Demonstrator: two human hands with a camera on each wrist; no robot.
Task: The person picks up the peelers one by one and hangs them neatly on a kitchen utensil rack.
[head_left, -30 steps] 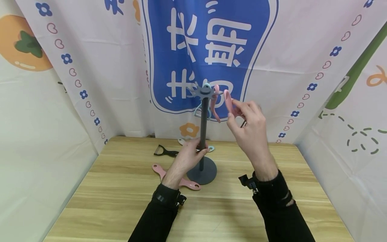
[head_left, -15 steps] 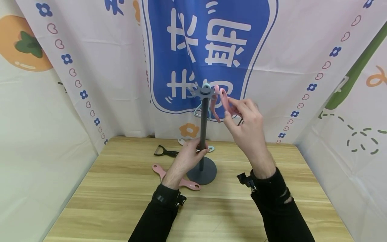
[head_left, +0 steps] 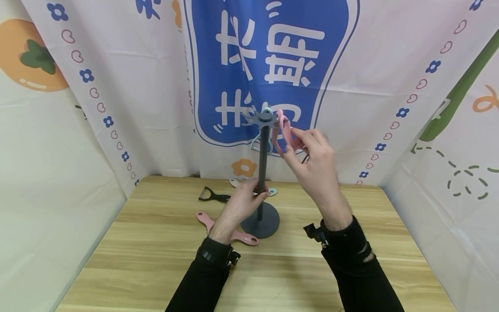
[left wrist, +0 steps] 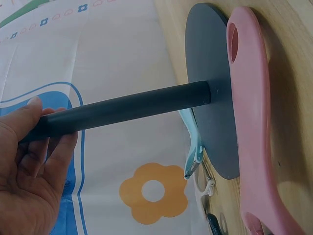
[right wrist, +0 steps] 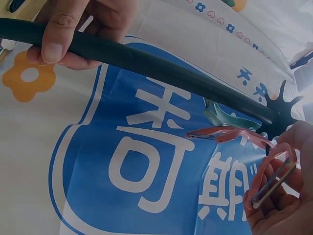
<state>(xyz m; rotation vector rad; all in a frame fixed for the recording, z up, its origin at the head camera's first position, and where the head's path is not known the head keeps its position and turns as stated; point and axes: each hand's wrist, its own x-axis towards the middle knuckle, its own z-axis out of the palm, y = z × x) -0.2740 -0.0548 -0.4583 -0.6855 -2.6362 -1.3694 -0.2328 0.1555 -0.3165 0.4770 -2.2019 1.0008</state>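
Note:
My left hand [head_left: 241, 201] grips the pole [head_left: 262, 169] of a dark grey rack low down, with thumb and fingers around it. The rack's round base [head_left: 270, 226] rests on the table, and a hooked disc [head_left: 266, 118] tops the pole. My right hand [head_left: 315, 160] pinches a pink peeler [right wrist: 283, 152] by its head, handle end up at a hook on the disc's right side. Whether the handle's hole is over the hook, I cannot tell. Right beside it hang another pink peeler [right wrist: 230, 133] and a light blue peeler [right wrist: 225, 116].
On the wooden table [head_left: 156, 260] left of the base lie a black peeler [head_left: 214, 196] and pink handles [left wrist: 249, 107], partly behind my left arm. Behind that hand are a white handle [head_left: 234, 182] and a light blue peeler [left wrist: 193, 139]. A printed curtain [head_left: 362, 130] hangs behind.
My right hand has moved left with the pink peeler, bringing its handle end from beside the disc up to the hook. My left hand stays on the pole.

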